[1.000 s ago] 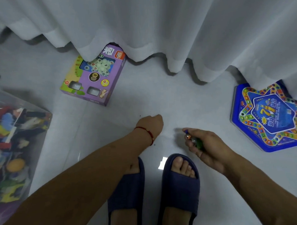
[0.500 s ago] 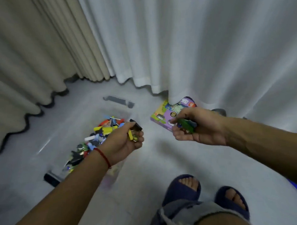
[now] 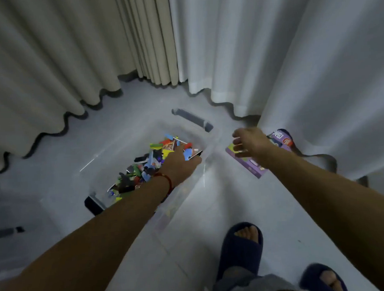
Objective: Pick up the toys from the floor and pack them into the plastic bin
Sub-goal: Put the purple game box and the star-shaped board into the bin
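Left hand (image 3: pixel 179 161) reaches into my bin (image 3: pixel 208 142), over the toys (image 3: pixel 148 167); its grip I cannot tell. Right hand (image 3: pixel 250 142) hovers beside the bin, fingers loosely spread, holding nothing visible.

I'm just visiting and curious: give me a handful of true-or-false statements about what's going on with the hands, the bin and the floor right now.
1. The left hand reaches over the clear plastic bin. True.
2. The bin holds no toys. False: a heap of colourful toys lies in it.
3. The purple box lies on the floor outside the bin. True.
4. The right hand is deep inside the bin. False: it is to the right of the bin, over the purple box.
5. The person is barefoot. False: they wear dark blue slippers.
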Demonstrator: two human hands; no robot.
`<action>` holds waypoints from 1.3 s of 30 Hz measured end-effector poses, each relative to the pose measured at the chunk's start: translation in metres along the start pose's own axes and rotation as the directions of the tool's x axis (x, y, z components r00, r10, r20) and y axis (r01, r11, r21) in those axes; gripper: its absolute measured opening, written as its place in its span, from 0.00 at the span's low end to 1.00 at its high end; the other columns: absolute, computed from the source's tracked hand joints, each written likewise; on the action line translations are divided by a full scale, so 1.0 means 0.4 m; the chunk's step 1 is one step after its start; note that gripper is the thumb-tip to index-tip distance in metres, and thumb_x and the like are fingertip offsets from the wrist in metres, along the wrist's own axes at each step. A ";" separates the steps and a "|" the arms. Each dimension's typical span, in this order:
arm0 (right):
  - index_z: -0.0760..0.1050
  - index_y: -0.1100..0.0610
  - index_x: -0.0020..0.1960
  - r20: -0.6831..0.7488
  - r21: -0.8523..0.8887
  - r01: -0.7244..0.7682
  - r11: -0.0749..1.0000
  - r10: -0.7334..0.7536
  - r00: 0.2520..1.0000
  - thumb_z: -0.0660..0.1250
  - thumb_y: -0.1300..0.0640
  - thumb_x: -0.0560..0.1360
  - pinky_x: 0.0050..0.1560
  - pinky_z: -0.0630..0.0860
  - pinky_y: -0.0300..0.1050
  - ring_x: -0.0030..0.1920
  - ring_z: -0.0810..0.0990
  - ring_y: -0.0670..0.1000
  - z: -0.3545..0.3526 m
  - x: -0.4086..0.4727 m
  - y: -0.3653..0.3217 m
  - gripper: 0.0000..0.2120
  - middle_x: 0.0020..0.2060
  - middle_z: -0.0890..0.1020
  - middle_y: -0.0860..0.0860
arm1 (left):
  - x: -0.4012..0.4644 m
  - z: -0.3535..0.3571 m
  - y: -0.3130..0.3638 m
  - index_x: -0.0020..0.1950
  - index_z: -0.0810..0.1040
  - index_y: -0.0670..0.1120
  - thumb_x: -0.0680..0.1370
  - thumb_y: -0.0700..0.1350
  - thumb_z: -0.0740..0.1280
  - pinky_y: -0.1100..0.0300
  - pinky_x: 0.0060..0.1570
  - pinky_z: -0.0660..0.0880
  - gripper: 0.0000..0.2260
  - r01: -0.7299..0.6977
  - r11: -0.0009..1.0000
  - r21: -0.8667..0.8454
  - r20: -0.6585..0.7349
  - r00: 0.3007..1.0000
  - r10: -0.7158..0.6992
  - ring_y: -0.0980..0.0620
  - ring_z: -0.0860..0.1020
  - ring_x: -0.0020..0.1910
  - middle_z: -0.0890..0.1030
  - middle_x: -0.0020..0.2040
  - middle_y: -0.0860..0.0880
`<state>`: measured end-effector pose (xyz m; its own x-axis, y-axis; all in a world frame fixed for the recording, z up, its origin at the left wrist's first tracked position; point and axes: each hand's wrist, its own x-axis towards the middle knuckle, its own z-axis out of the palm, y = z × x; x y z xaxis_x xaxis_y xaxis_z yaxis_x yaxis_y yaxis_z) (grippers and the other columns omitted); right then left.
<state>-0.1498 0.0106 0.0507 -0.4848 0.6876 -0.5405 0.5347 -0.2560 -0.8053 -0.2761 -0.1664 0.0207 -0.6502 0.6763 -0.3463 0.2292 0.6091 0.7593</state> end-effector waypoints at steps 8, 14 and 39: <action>0.67 0.53 0.73 -0.064 -0.864 -0.007 0.503 -0.096 0.993 0.65 0.50 0.77 0.61 0.74 0.56 0.60 0.74 0.66 -0.153 0.274 0.432 0.25 0.63 0.72 0.63 | 0.077 0.157 -0.130 0.79 0.53 0.47 0.77 0.54 0.65 0.48 0.65 0.69 0.35 -0.223 0.798 0.560 0.007 0.964 0.264 0.42 0.70 0.66 0.72 0.67 0.43; 0.68 0.48 0.68 -0.206 -0.905 -0.096 0.415 -0.229 0.951 0.66 0.51 0.76 0.58 0.71 0.56 0.63 0.66 0.61 -0.071 0.393 0.487 0.21 0.62 0.66 0.58 | 0.078 0.163 -0.147 0.77 0.57 0.47 0.76 0.54 0.67 0.46 0.65 0.70 0.34 -0.281 0.772 0.571 -0.031 0.932 0.362 0.43 0.66 0.68 0.69 0.70 0.44; 0.69 0.55 0.72 0.452 -0.560 0.799 0.220 -0.728 0.516 0.65 0.48 0.79 0.69 0.66 0.46 0.67 0.67 0.54 0.100 -0.357 -0.057 0.24 0.66 0.69 0.54 | -0.163 -0.164 0.050 0.62 0.74 0.40 0.79 0.43 0.67 0.45 0.43 0.81 0.14 0.016 0.501 -0.865 -0.142 0.951 -0.275 0.41 0.84 0.47 0.83 0.53 0.38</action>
<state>-0.1205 -0.1089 0.1363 -0.9520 0.2344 0.1967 0.1174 0.8735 -0.4725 -0.2766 -0.2254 0.0946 -0.7839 0.4170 -0.4601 -0.5225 -0.0428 0.8515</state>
